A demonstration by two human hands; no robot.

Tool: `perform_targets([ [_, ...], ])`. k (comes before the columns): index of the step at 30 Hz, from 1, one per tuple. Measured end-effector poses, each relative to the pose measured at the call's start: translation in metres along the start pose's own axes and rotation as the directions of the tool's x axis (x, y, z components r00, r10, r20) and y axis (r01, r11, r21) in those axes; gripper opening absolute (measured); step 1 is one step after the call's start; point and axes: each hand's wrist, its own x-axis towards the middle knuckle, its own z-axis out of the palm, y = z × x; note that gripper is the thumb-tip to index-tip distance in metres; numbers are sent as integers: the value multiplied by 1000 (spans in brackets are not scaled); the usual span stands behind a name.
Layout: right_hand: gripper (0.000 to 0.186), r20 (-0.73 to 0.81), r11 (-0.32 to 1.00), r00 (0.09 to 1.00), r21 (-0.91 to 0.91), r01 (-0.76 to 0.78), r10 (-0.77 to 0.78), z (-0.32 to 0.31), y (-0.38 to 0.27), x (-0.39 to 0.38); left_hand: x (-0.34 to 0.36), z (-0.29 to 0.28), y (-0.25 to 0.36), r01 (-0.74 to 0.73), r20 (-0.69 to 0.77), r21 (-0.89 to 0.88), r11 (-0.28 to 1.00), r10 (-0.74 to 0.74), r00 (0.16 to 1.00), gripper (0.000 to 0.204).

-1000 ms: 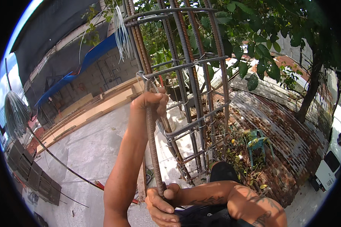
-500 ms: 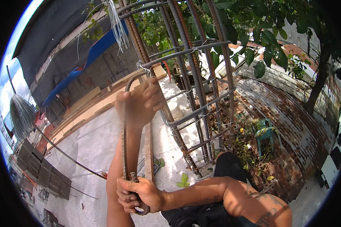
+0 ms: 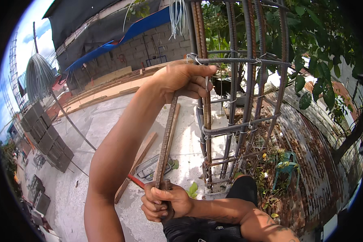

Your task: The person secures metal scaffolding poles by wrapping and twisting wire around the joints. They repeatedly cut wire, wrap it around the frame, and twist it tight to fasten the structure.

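Note:
A tall cage of ribbed steel bars [image 3: 232, 80] stands in front of me, its uprights tied to stirrups [image 3: 242, 126] with wire. My left hand [image 3: 183, 80] is at its near left upright, thumb stretched along the top stirrup and fingers curled by a thin tie wire [image 3: 207, 82]. That wire seems to be pinched between them. Down low, my right hand [image 3: 165, 201] is wrapped round the lower end of a rusty ribbed rebar rod [image 3: 166, 141]. From there the rod slants up to my left wrist, where its upper end is hidden.
Loose tie wire [image 3: 178, 18] hangs at the cage's upper left. On the concrete lie wooden planks [image 3: 139, 155], a red-handled tool [image 3: 136, 181] and some bent rods [image 3: 153, 166]. Grey hollow blocks [image 3: 44, 135] are stacked left; a green chair [image 3: 285, 169] and rusty corrugated sheets [image 3: 310, 161] are right.
The view has swung, so the cage sits farther right and more upright. My left hand has turned at the corner, with its thumb now outstretched. My right hand keeps its grip on the rod.

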Motion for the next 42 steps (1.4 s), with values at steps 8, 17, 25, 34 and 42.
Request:
perform_targets([
  [8,28,-57,1000,998,22,-18,20,16,18,15,9,16,0,6,-126,689,724,112,986,24],
  [17,30,-491,999,871,-46,-18,-7,42,12,-17,30,23,1,-9,-66,877,480,139,988,26],
  [25,25,-752,966,656,-122,-226,59,83,-9,-37,38,25,3,-54,14,953,297,138,990,28],
  [34,25,-742,969,662,-225,-104,-101,55,9,-33,57,23,10,-118,94,977,177,140,986,32],
  [42,22,-274,994,957,35,105,-91,43,5,-60,57,14,7,-149,132,980,129,129,983,36],
])
